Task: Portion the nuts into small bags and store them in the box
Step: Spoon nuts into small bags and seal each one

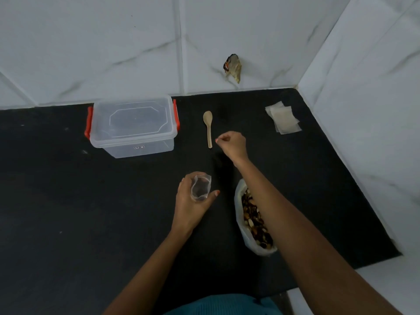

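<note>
Head view: nuts (251, 214) half-hidden, right fingers (222, 138) perhaps empty.

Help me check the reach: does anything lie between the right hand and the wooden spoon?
Nothing visible does: the right hand is just right of the wooden spoon, with only black counter between.

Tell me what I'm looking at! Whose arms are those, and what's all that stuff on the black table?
There's no machine here. A person wears a camera on their head, so you look down at their own arms. The left hand holds a small bag, clear and open at the top. The right hand hovers by a wooden spoon with its fingers curled, not holding it. On the black counter sit a clear box with its lid on, a big bag of nuts partly under the right arm, and flat spare bags in the far corner.
</note>
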Demonstrator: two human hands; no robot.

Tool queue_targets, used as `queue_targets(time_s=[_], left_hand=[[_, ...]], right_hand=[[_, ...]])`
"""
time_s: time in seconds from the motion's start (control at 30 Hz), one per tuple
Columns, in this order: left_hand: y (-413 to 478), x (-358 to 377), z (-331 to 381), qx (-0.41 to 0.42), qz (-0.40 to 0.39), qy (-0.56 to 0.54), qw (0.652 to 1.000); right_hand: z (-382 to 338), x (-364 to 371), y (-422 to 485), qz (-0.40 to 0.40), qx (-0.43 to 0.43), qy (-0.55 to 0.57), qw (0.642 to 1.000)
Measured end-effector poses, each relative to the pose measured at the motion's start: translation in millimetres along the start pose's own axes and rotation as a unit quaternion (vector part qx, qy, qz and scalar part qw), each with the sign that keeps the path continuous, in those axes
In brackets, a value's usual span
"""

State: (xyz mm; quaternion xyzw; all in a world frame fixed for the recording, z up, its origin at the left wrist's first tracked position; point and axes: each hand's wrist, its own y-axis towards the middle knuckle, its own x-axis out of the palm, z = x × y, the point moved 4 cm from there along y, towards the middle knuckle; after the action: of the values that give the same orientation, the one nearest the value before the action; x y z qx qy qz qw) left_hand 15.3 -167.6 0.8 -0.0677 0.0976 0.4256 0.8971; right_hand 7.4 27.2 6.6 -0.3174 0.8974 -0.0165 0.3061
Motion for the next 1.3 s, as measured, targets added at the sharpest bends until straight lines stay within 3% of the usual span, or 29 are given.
queue_targets(time_s=[0.37, 0.73, 1.03, 1.3], left_hand=[[16.8, -2.4, -3.5, -0.03, 0.014, 0.001, 0.999], [-7.9, 3.4, 5.4, -0.023, -0.015, 0.0, 1.0], [-43.5, 20.8, 2.3, -0.066, -0.078, 0.03, 0.994], [-60.0, 46.2, -1.0, -0.086, -0.126, 0.016, 0.988]], right_hand=[[2.0, 42.1, 54.6, 0.01, 0.065, -0.125, 0.99], [4.3, -44.3, -34.4, -0.004, 0.067, 0.056, 0.996], [54.1, -125.2, -153.0, 0.094, 0.035, 0.086, 0.991], [92.7, -137.8, -202.9, 0.185, -0.012, 0.103, 0.977]])
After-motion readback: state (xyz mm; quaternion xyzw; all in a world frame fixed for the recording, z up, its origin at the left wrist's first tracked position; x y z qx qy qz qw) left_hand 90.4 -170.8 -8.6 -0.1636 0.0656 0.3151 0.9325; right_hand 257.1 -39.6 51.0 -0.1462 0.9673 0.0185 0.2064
